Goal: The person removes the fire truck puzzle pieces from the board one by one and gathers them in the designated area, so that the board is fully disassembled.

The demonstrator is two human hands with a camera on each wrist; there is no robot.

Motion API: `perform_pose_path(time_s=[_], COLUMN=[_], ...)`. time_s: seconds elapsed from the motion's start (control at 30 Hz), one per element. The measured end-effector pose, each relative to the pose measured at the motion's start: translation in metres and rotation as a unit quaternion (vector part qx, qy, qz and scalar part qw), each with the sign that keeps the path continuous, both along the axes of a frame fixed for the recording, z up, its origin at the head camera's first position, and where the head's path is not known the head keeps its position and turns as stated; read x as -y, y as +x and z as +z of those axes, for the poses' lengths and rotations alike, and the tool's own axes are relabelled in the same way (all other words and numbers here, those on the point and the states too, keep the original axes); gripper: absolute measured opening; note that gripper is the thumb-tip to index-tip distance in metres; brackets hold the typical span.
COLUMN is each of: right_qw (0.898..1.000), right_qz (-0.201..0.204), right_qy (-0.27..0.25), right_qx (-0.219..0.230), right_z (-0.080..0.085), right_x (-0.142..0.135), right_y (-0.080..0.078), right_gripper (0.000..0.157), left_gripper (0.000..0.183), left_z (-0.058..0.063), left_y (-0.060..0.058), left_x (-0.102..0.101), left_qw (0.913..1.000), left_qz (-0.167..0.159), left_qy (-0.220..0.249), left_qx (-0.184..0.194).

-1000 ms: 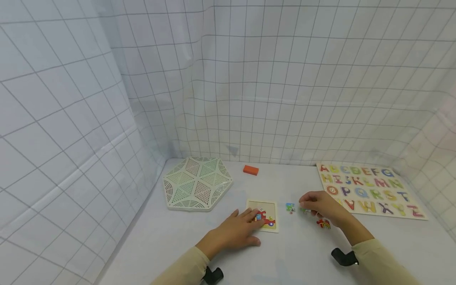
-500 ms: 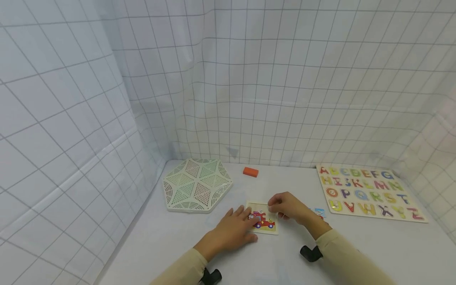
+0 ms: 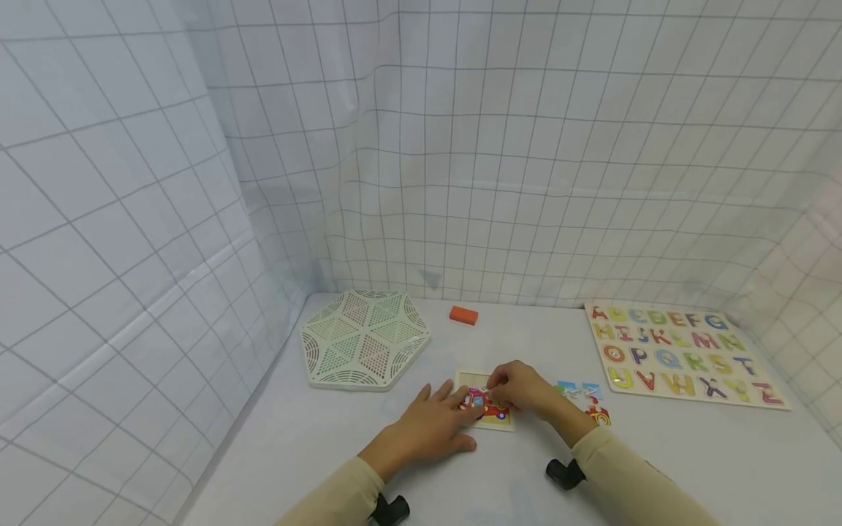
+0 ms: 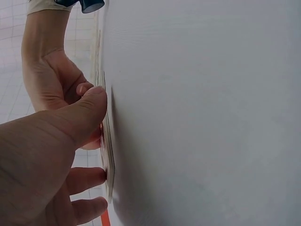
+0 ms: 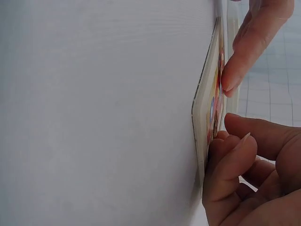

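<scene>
A small jigsaw puzzle board (image 3: pixel 473 378) with a light wooden frame lies on the white table, its red vehicle picture partly filled in. My left hand (image 3: pixel 430 427) rests over its left side, fingers spread and fairly straight, fingertips on the board. At the board's right side, my right hand (image 3: pixel 522 391) has its fingers curled and pinches a small puzzle piece against the picture; the piece is mostly hidden. In the right wrist view, the curled right hand (image 5: pixel 249 165) touches the board's edge (image 5: pixel 200 113). Loose puzzle pieces (image 3: pixel 590 391) lie right of the right hand.
An alphabet board (image 3: pixel 684 358) with coloured letters lies at the back right. A pale hexagonal perforated board (image 3: pixel 365 340) sits at the back left, and an orange block (image 3: pixel 463 315) near the back. Gridded white cloth (image 3: pixel 513 146) walls the table behind and at the sides.
My right hand has moved left from the loose pieces to the puzzle board, then slightly farther over the picture. My left hand has stayed on the board, shifting only slightly.
</scene>
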State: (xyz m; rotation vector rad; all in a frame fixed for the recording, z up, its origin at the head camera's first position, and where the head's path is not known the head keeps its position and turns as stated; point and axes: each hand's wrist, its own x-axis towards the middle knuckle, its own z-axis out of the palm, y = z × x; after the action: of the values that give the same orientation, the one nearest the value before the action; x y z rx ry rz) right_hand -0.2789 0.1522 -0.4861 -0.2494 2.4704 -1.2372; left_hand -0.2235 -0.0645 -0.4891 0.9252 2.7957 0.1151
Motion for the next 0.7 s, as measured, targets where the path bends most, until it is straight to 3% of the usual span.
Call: perform_pose_path(time_s=[0.43, 0.7], right_qw=[1.0, 1.0], right_qz=[0.008, -0.011], right_qy=[-0.005, 0.012], right_qx=[-0.02, -0.024], right_z=[-0.0027, -0.0052], right_x=[0.0026, 0.0032], right_y=[-0.0016, -0.0015], right_gripper=[0.007, 0.005], left_gripper=[0.06, 0.06], left_z=[0.0013, 0.0031], left_y=[0.0026, 0.0039], left_x=[-0.0001, -0.0007], left_qw=[0.9994, 0.9993], left_qz=[-0.012, -0.012], left_qy=[-0.022, -0.027], left_qx=[-0.023, -0.021])
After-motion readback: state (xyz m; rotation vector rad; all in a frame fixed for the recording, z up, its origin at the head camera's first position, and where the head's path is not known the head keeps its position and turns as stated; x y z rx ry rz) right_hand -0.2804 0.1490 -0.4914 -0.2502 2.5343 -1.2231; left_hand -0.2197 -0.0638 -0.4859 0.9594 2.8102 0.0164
